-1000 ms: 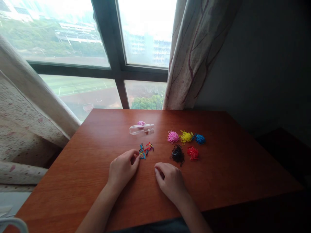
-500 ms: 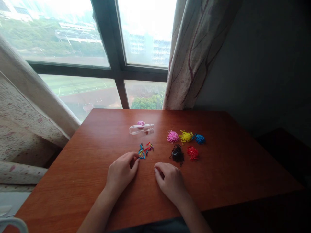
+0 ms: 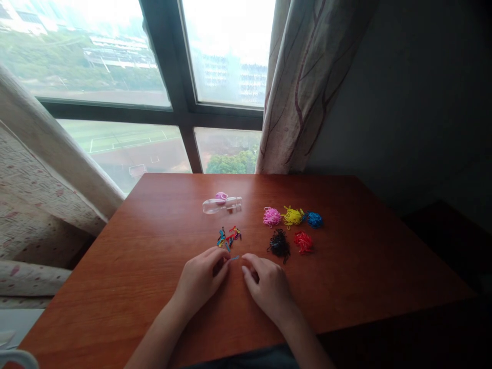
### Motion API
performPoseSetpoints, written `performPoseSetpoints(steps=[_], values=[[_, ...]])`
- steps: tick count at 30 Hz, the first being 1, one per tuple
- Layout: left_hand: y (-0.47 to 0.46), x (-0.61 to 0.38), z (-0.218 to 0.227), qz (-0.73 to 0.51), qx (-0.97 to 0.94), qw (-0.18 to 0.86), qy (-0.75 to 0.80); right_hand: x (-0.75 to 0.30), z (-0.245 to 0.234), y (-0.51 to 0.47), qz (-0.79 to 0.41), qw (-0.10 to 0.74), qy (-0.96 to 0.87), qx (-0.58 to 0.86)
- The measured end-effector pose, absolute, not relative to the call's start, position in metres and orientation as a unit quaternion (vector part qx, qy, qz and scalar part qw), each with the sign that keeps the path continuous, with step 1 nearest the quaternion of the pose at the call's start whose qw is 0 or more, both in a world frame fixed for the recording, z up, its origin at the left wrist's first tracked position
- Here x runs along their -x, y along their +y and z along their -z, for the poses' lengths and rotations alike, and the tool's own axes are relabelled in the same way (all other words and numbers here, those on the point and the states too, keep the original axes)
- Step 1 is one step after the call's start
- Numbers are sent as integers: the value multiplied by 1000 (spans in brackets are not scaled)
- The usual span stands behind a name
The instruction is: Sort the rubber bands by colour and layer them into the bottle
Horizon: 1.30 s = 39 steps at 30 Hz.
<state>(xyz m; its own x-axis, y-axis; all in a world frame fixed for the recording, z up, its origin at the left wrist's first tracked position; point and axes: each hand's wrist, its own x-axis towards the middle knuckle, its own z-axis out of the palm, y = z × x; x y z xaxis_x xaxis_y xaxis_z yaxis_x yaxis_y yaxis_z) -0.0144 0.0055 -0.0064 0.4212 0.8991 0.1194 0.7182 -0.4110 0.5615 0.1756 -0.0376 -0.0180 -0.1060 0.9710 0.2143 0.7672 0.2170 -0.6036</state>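
A small blue rubber band is pinched between the thumb and forefinger of my left hand, its free end pointing right. My right hand faces it from just across a narrow gap, thumb and forefinger a little apart and nothing visible between them. Right behind my left fingertips lies a small mixed heap of coloured bands in blue, red, yellow and black. To the right are sorted piles: a pink pile, a yellow pile, a blue pile, a black pile and a red pile.
A clear plastic bottle-shaped container lies on its side toward the back, with a pink loop against it. The brown wooden table reaches to the window. Curtains hang at both sides.
My left hand has moved right and slightly nearer, drawing a blue rubber band out of the mixed heap. My right hand stays about where it was, its fingertips parted slightly more.
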Motion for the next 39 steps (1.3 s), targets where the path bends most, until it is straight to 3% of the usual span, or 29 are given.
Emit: performPoseSetpoints(steps=[9, 16, 20, 30, 39], values=[[1, 4, 7, -213, -835, 229, 453, -175, 17, -37, -182, 297, -734, 582], [1, 7, 4, -209, -835, 217, 461, -189, 20, -39, -179, 399, -676, 594], [1, 7, 5, -197, -845, 206, 453, -241, 13, -28, -110, 439, -611, 650], [2, 7, 5, -193, -844, 202, 458, -368, 14, 27, 48, 323, -561, 761], [2, 5, 3, -194, -839, 217, 460, -330, 14, -11, -15, 354, -586, 729]])
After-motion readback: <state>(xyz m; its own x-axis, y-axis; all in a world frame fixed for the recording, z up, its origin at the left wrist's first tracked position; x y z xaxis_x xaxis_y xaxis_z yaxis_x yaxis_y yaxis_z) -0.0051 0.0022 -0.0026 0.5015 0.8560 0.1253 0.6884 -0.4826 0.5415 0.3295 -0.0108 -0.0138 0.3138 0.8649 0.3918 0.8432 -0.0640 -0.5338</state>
